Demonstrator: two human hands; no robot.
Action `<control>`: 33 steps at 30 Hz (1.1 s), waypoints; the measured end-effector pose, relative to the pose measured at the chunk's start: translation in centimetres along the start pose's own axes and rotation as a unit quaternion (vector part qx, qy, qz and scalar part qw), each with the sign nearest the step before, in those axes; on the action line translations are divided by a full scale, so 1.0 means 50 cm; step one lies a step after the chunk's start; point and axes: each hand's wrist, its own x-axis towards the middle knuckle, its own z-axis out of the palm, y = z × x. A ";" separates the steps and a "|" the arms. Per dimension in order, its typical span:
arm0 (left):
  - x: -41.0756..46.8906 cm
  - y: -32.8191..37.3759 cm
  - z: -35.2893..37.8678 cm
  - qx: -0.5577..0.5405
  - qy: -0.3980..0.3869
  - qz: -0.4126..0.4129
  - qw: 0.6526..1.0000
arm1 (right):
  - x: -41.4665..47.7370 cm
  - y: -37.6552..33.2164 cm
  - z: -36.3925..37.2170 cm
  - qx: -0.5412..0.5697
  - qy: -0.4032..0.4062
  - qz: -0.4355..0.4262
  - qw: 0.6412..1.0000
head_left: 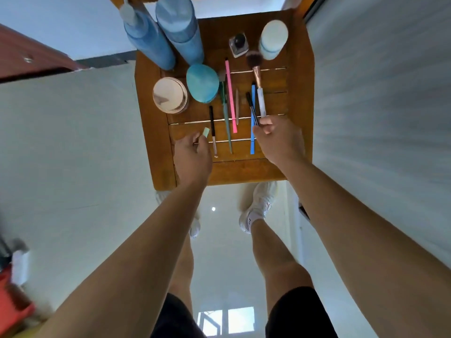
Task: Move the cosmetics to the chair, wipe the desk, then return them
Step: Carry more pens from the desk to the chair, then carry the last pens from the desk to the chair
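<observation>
A wooden chair seat (pixel 161 132) carries the cosmetics. At its back stand two tall blue bottles (pixel 151 42), a white-capped bottle (pixel 272 40) and a small dark-capped jar (pixel 239 45). A round compact (pixel 170 95) and a teal egg-shaped case (pixel 202 82) lie at the left. Several pencils and brushes lie across the slats, among them a pink pencil (pixel 230 96) and a blue pencil (pixel 252 140). My left hand (pixel 192 157) pinches a small pale green item (pixel 206 132) beside a black-handled brush (pixel 212 128). My right hand (pixel 278 140) grips a black pen (pixel 251 108) and the white handle of a powder brush (pixel 257 79).
The chair stands on a glossy white floor. My legs and white shoes (pixel 258 206) are just in front of the seat. A dark red furniture edge (pixel 29 59) sits at the upper left. Red and white objects (pixel 14 296) lie at the lower left.
</observation>
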 end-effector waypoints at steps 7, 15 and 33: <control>-0.017 0.013 -0.068 -0.021 -0.032 -0.001 0.999 | -0.060 -0.005 -0.028 -0.006 -0.008 0.009 1.000; -0.102 0.095 -0.280 0.015 0.003 0.109 0.994 | -0.224 -0.175 -0.175 0.025 0.062 -0.038 0.997; -0.552 0.327 -1.070 0.049 0.409 0.406 0.816 | -0.738 -0.799 -0.546 0.069 0.182 -0.521 0.831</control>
